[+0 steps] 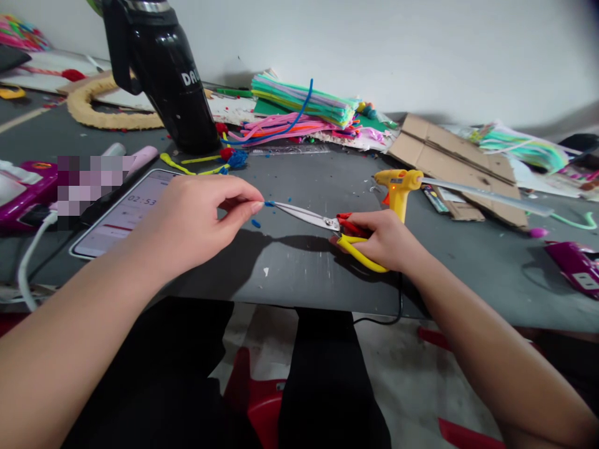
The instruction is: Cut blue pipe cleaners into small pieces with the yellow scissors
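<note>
Between thumb and forefinger, my left hand (206, 218) pinches a short bit of blue pipe cleaner (269, 203). My right hand (381, 237) is wrapped round the handles of scissors (306, 215), one handle yellow and one red. Their blade tips meet the blue piece right at my left fingertips. A small blue offcut (255, 223) lies on the grey table (299, 284) just below. Behind my left hand is a bundle of yellow stems with blue and red fuzzy ends (229, 159). A yellow glue gun (397, 187) stands just beyond my right hand, with a clear glue stick in it.
A phone (119, 209) lies under my left forearm, beside a white cable. At the back stand a black bottle (163, 81), pipe cleaner bundles (306, 100) and cardboard (453, 162). A straw-coloured ring (93, 115) lies at left, a purple device (573, 265) at right.
</note>
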Motion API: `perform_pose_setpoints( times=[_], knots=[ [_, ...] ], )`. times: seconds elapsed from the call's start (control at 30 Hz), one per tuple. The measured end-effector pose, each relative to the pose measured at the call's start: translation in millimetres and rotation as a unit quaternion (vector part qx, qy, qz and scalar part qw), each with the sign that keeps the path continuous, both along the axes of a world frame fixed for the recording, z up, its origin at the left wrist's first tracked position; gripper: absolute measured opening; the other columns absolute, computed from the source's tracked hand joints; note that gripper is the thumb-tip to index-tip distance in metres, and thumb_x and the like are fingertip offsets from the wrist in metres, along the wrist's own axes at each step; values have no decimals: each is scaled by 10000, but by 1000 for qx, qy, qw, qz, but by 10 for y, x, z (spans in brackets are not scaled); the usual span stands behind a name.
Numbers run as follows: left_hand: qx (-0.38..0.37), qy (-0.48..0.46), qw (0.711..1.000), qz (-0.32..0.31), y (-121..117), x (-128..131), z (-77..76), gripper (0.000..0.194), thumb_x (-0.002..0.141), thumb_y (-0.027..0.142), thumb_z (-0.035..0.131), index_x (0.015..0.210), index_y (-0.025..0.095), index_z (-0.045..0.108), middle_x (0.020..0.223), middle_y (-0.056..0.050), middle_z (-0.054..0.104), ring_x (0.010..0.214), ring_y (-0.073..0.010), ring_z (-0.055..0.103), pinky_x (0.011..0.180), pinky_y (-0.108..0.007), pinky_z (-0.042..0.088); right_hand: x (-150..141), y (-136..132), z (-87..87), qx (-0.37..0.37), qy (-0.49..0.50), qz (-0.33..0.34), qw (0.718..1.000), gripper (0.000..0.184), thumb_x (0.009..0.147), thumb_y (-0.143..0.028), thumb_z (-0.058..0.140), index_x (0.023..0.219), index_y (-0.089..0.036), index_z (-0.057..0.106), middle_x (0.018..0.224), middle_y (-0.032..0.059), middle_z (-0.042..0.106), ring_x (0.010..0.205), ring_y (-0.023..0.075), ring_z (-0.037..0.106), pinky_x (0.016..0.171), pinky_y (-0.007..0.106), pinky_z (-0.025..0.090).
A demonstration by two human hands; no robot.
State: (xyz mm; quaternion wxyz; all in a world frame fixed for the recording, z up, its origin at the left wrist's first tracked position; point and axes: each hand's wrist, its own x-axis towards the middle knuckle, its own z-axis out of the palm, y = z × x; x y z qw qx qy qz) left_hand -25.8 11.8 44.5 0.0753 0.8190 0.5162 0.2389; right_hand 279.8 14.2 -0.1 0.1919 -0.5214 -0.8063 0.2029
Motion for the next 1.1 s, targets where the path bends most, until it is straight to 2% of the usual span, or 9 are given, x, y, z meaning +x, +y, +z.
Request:
perform_pose_setpoints(
  times=[0.23,0.8,1.1],
  knots=[
    [2,-6,1000,9,-2,2,-14,250,893,422,541,925,277,742,887,23,763,777,-153,685,717,-236,494,9,-6,-30,-12,9,-22,1000,424,753,-442,669,620,-203,345,613,-43,307,609,97,253,538,264,214],
    [9,-17,1000,3,-5,4,-11,209,864,386,589,902,259,750,858,5,761,752,-159,681,703,-260,510,17,-5,1,-28,-10,-7,1000,417,759,-455,672,625,-204,368,604,-43,337,614,104,267,551,268,219],
    [15,-13,1000,-2,4,-1,-16,198,875,380,585,913,273,748,906,10,766,796,-166,687,716,-266,509,9,-1,1,-24,-13,-7,1000,416,766,-460,662,610,-200,377,603,-39,330,615,104,266,555,273,211]
  ],
)
